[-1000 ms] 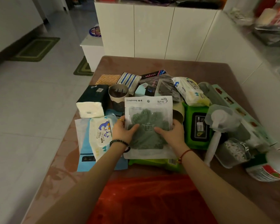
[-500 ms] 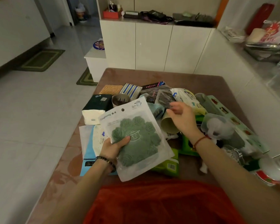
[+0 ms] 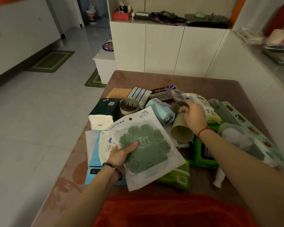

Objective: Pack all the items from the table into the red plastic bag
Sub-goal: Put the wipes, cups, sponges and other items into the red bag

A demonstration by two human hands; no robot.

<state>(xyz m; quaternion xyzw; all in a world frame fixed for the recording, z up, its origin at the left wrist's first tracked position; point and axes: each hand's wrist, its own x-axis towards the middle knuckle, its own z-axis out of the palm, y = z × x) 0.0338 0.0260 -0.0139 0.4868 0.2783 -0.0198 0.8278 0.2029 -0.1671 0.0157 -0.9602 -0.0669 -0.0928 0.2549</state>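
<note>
Red plastic fills the bottom of your view: the crumpled red plastic bag (image 3: 170, 212) lies at the near end of the brown table (image 3: 203, 86). The frame cuts it off, so its mouth cannot be made out.

Your left hand (image 3: 120, 157) holds the clear flat packet with a green flower-pattern silicone mat (image 3: 146, 149). The thumb presses on top and the fingers are hidden beneath. The packet is tilted above the pile and covers part of a blue-and-white flat pouch (image 3: 93, 154) and a green barcoded wipes pack (image 3: 179, 176).

Your right hand (image 3: 193, 115) reaches to the far side of the heap, with its fingertips at a dark crinkled plastic packet (image 3: 175, 97). That spot is blurred, so you cannot tell whether the fingers have closed on it.

Just under that wrist a beige paper cup (image 3: 182, 131) lies on its side, mouth toward you, beside a pale blue textured cup (image 3: 162, 112). Your forearm hides much of a bright green wet-wipes pack with a black lid (image 3: 202, 151).

Further left stand a dark green tissue pack with a white end (image 3: 103, 112) and an upright round beige cup (image 3: 129, 105). A blue-striped packet (image 3: 138, 94) lies behind them. To the right, a long mint-green box (image 3: 246, 122) runs along the table's edge and is partly out of focus.
</note>
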